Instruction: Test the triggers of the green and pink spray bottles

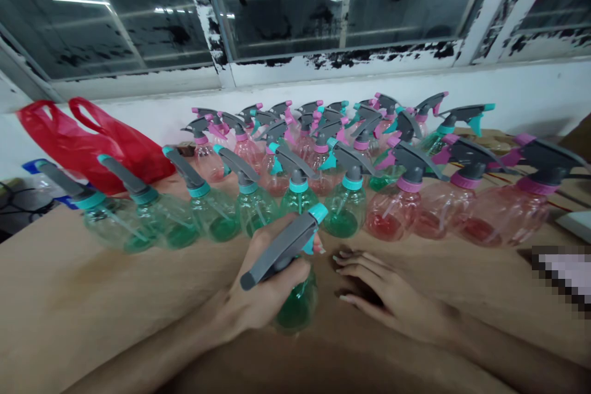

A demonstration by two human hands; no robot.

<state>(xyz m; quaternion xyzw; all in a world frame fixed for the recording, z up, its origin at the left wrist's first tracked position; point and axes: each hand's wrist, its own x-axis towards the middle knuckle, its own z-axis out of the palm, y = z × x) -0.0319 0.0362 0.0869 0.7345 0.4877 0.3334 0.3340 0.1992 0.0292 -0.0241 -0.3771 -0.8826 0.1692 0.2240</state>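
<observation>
My left hand [263, 283] is wrapped round the neck of a green spray bottle [295, 308] close to me on the table. The bottle's grey trigger head has a turquoise nozzle that points away to the right, and its collar is hidden by my fingers. To the right of that bottle, my right hand [383, 289] rests on the table with fingers stretched out, holding nothing. Just beyond both hands runs a row of spray bottles, green with turquoise collars [344, 212] at the left and middle, pink with pink collars [392, 215] at the right.
Behind the row stand several more pink and green spray bottles [242, 149]. A red plastic bag [133, 141] lies at the back left, near a clear bottle with a blue top [46, 181]. A pixelated patch [566, 271] covers something at the right. Windows rise behind the table [55, 295].
</observation>
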